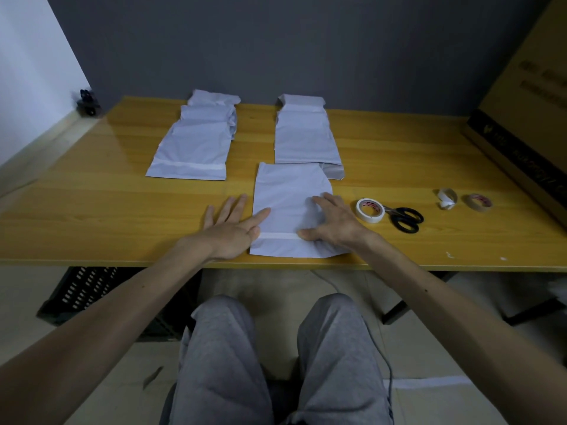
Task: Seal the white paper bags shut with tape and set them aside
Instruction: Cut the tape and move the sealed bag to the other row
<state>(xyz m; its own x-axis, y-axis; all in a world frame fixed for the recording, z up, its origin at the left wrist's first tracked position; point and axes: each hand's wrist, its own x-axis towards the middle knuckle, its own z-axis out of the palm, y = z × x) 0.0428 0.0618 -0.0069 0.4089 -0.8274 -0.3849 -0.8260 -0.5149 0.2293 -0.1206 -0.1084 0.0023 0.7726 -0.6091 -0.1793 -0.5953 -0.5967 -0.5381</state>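
Paper bag (288,191) held flat: L hand (230,231) at edge, R hand (334,223) on top, fingers spread; taped pile (196,148) far-left, I reckon L nearer.

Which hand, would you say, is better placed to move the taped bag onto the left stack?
Probably the left hand: it rests at the bag's left edge, nearest that stack; the right hand presses the bag's right side.
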